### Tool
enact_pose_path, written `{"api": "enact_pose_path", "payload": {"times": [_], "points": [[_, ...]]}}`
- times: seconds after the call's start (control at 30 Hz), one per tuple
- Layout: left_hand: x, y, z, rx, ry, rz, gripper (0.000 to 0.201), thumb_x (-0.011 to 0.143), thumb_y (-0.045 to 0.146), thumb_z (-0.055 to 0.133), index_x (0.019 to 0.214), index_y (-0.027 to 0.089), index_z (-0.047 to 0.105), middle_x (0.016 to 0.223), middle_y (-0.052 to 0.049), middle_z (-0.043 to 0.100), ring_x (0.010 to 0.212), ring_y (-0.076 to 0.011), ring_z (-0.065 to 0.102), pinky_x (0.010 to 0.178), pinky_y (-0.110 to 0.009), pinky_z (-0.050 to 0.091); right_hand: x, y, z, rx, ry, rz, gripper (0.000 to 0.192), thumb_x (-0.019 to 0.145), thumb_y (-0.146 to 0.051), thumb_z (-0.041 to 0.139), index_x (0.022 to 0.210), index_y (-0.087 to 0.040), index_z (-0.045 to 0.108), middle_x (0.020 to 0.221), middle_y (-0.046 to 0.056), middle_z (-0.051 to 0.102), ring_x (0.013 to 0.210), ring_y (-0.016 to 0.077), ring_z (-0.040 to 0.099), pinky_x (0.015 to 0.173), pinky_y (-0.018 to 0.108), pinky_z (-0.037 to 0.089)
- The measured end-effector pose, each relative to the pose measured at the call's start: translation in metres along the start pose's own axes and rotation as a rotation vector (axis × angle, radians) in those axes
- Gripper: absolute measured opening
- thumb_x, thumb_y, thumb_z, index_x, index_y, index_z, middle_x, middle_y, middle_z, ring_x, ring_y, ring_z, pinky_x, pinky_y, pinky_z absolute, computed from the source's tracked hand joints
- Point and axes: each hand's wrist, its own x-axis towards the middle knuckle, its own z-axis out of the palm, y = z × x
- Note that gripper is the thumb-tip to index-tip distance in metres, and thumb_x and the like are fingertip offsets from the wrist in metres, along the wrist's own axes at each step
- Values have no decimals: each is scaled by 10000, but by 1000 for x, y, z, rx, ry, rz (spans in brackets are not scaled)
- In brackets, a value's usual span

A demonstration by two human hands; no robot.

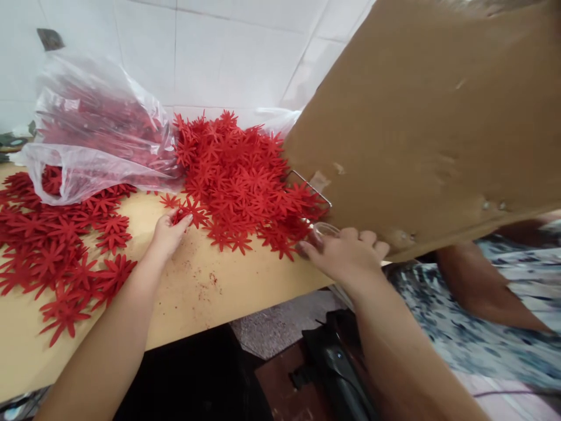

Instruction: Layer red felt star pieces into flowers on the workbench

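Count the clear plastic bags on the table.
1 for sure: a bag of red flowers at back left. A bit of clear plastic shows behind the flower pile by the cardboard; it may be a second, mostly hidden.

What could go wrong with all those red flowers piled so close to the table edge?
The heap of red flowers reaches nearly to the table edge by the right hand, so a nudge might tip some to the floor. The left hand pinches one flower from the heap's rim and may drag its neighbours along. The tilted cardboard sheet leans over the heap and could sweep flowers off if it slips.
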Motion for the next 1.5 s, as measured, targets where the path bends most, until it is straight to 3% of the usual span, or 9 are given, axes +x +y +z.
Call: {"api": "enact_pose_path", "payload": {"times": [0.17, 0.3, 0.4, 0.5, 0.63, 0.83, 1.07, 1.27, 1.5], "points": [[0, -1, 0, -27, -25, 14, 167, 586, 245, 650, 644, 156, 520, 503, 77, 459, 497, -50, 403, 538, -201, 333, 9, 7, -20, 117, 76, 53, 390, 646, -566, 564, 778, -225, 696, 861, 170, 568, 901, 342, 458, 676, 472, 318], [-2, -2, 2, -16, -36, -7, 139, 604, 232, 639, 634, 156, 526, 513, 68, 470, 511, -56, 409, 550, -206, 336, 9, -38, -41, 501, 225, -192, 302, 768, -426, 478, 812, -188, 658, 818, 123, 604, 880, 256, 521, 827, 445, 357], [-4, -2, 1, -13, -72, -11, 141, 603, 244, 646, 657, 153, 553, 533, 57, 501, 499, -57, 394, 529, -210, 321, 11, -100, -36, 956, 61, -343, 316, 755, -449, 502, 892, -191, 622, 876, 102, 601, 845, 223, 550, 764, 406, 427], [-6, -1, -1, -15, -125, -19, 134, 615, 255, 639, 642, 153, 558, 494, 66, 470, 462, -51, 355, 503, -212, 301, 16, -154, -21, 1319, -194, -326, 374, 709, -461, 552, 946, -174, 570, 897, 95, 601, 789, 187, 568, 716, 367, 457], [-5, -3, 1, -43, -153, -26, 97, 627, 223, 618, 664, 144, 576, 548, 49, 525, 513, -57, 423, 569, -216, 358, 22, -183, -11, 1609, -368, -292, 229, 702, -396, 556, 790, -185, 542, 711, 19, 593, 667, 135, 548, 675, 307, 448], [0, -14, 8, -106, -226, -16, 195, 607, 226, 637, 773, 127, 610, 763, -14, 629, 706, -96, 537, 759, -271, 401, 21, -182, -7, 1489, -219, -263, 216, 766, -373, 486, 645, -195, 470, 608, -20, 508, 579, 107, 446, 574, 258, 362], [-3, -10, 6, -89, -242, -17, 174, 611, 247, 637, 733, 135, 582, 678, 26, 566, 611, -66, 472, 666, -240, 378, 19, -178, -9, 1275, -91, -268, 324, 816, -373, 417, 555, -209, 317, 497, -52, 324, 498, 95, 301, 507, 260, 236], [-6, -4, 7, -43, -239, -7, 233, 613, 338, 640, 641, 156, 498, 575, 68, 432, 529, -47, 362, 550, -215, 306, 18, -171, -14, 1275, -102, -219, 289, 779, -370, 468, 558, -205, 380, 489, -52, 354, 485, 91, 312, 493, 251, 247], [-3, -8, 7, -54, -245, 28, 227, 605, 336, 645, 687, 151, 543, 605, 57, 472, 560, -53, 392, 599, -225, 330, 20, -172, -16, 1418, -158, -161, 329, 734, -421, 523, 530, -200, 388, 483, -58, 350, 474, 79, 310, 480, 244, 260]]}}
